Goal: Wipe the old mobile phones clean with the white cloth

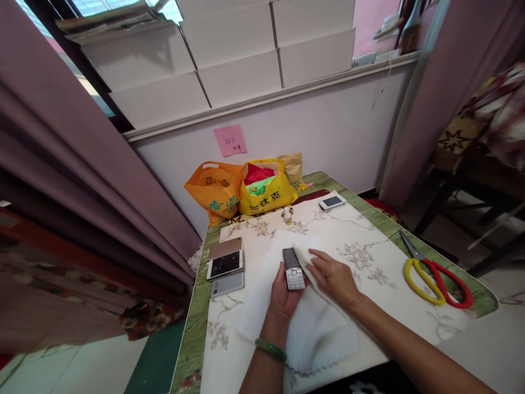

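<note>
My left hand [283, 298], with a green bangle on its wrist, is closed around a small silver keypad phone [293, 268], held upright over a white cloth [303, 323] spread on the table. My right hand [334, 276] lies on the cloth just right of the phone, fingers stretched out and pressing the cloth's edge, nothing gripped in it.
Three flat phones [225, 265] lie at the table's left. A white phone [332, 202] sits at the back, near a tiny figurine [287, 214]. Orange bag [215, 194] and yellow bag [266, 189] stand against the wall. Large scissors [430, 273] lie at the right.
</note>
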A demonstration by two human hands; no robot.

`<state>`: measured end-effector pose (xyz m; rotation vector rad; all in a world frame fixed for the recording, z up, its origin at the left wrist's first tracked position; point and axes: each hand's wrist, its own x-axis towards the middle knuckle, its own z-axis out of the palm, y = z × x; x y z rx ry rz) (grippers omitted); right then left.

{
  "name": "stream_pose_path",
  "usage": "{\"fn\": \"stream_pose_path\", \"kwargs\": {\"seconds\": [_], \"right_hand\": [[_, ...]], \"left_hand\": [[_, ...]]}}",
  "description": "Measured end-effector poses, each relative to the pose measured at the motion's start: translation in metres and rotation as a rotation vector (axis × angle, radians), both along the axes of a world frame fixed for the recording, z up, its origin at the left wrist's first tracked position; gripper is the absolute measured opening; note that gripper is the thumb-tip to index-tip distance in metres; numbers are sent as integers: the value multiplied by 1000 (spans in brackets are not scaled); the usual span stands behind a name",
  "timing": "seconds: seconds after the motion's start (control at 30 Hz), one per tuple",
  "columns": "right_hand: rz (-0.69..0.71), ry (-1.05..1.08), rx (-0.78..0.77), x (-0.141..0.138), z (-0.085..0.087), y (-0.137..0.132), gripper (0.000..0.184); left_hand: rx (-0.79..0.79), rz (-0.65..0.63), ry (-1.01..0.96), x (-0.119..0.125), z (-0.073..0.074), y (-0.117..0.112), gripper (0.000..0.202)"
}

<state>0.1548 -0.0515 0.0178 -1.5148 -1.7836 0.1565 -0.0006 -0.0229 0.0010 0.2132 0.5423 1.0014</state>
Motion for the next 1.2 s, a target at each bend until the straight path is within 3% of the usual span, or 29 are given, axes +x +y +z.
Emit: {"fn": "stream_pose_path", "kwargs": {"seconds": [0.27, 0.37, 0.47, 0.57, 0.67, 0.73, 0.83, 0.87, 0.93, 1.03, 1.1, 1.2], "right_hand": [[-514, 785, -98, 91, 3, -29, 44], [-643, 742, -189, 114, -14, -42, 53], [-647, 672, -267, 122, -31, -46, 59], [-601, 820, -241, 111, -28, -35, 68], [-490, 930, -175, 77, -3, -19, 67], [-300, 926, -190, 48, 14, -11, 63], [203, 881, -429, 13, 27, 3, 58], [242, 853, -456, 6, 27, 8, 53], [172, 758, -423, -2, 24, 22, 42], [35, 476, -218, -9, 15, 39, 28], [79, 269, -59, -19, 7, 41, 25], [298, 59, 114, -39, -7, 33, 29]], "left_hand": [[24, -9, 79, -3, -1, -2, 44], [17, -5, 84, -2, -3, -1, 44], [27, -9, 79, -2, -5, 0, 45], [31, -12, 72, -2, -5, 0, 46], [21, -2, 81, -2, -4, 0, 46], [21, 0, 79, -1, -3, 0, 46], [74, -28, 53, 2, -1, -1, 43], [105, -51, 40, 2, -1, -2, 42], [157, -77, 16, 3, -1, -2, 40], [164, -22, 21, 3, -5, -2, 35], [128, 38, 70, 1, -10, 0, 33], [72, 95, 141, -2, -16, 1, 32]]}}
